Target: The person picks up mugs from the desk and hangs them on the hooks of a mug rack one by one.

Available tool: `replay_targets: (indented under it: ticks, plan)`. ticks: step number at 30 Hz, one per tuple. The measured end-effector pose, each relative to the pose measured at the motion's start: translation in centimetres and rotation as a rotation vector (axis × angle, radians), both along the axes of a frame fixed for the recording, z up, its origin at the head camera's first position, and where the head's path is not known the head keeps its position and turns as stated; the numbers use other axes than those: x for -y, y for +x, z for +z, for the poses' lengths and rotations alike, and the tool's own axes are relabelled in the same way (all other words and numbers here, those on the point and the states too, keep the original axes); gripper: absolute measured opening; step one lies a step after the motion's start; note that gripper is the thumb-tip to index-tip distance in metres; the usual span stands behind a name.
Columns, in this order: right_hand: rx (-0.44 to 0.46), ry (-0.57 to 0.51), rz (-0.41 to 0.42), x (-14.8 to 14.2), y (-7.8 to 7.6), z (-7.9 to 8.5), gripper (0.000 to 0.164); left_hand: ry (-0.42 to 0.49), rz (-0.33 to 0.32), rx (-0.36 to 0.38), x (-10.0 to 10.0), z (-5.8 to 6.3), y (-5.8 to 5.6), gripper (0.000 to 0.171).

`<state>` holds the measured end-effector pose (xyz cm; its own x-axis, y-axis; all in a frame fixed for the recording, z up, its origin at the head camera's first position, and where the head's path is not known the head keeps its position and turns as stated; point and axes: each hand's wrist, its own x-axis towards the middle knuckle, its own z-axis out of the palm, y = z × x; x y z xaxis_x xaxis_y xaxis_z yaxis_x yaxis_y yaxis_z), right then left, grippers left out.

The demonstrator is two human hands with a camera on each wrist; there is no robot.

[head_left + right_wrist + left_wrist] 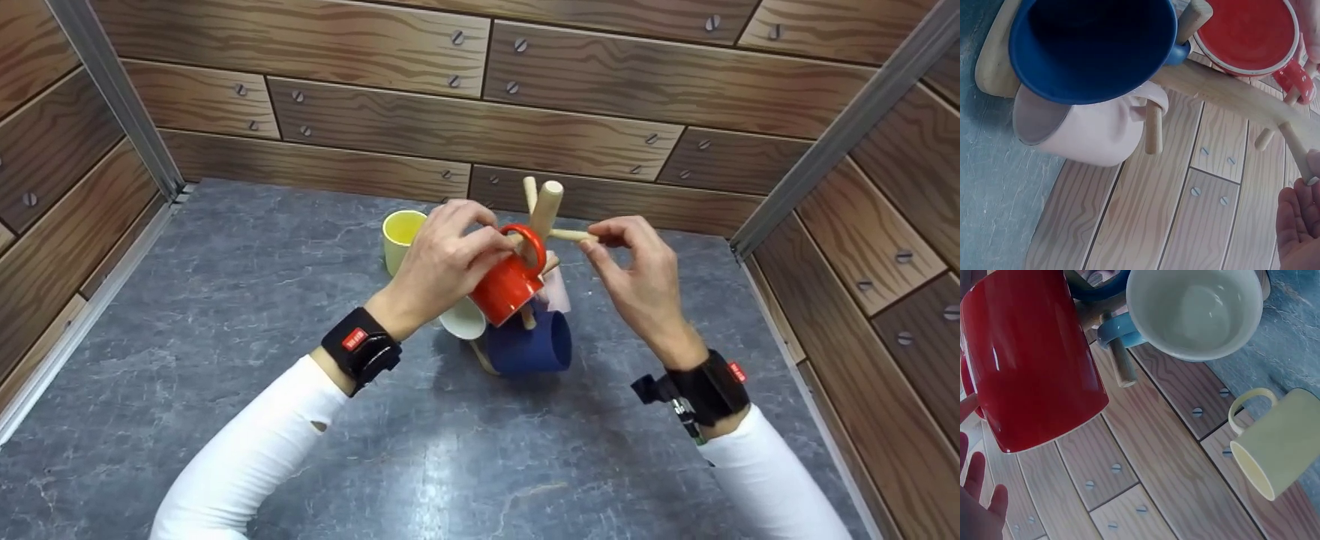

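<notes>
A wooden mug tree (547,206) stands on the grey surface. My left hand (454,244) grips the red mug (506,291) near its handle, thumb and forefinger bent. The mug is tilted, and in the right wrist view a peg passes through its handle (1293,80). With thumb and fingertips, my right hand (637,274) pinches the end of another peg (570,235). Lower pegs carry a dark blue mug (529,345), a pale pink mug (1100,132) and a light blue mug (1196,318) with a white inside. The left fingertips are partly hidden behind the red mug in the left wrist view.
A yellow mug (397,251) stands upright on the surface, left of the tree and behind my left hand. Wood-patterned walls (375,112) close in the back and both sides. An upper peg (530,193) points backward from the tree.
</notes>
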<state>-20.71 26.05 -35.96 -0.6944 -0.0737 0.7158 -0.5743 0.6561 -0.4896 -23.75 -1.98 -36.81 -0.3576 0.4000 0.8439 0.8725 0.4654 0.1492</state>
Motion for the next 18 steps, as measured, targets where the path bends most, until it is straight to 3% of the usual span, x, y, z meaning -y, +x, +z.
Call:
replay_targets:
  ticks: [18]
  plan:
    - [-0.072, 0.024, 0.016, 0.9, 1.9, -0.4, 0.015, 0.053, 0.027, 0.071, 0.6, 0.1, -1.1, 0.003]
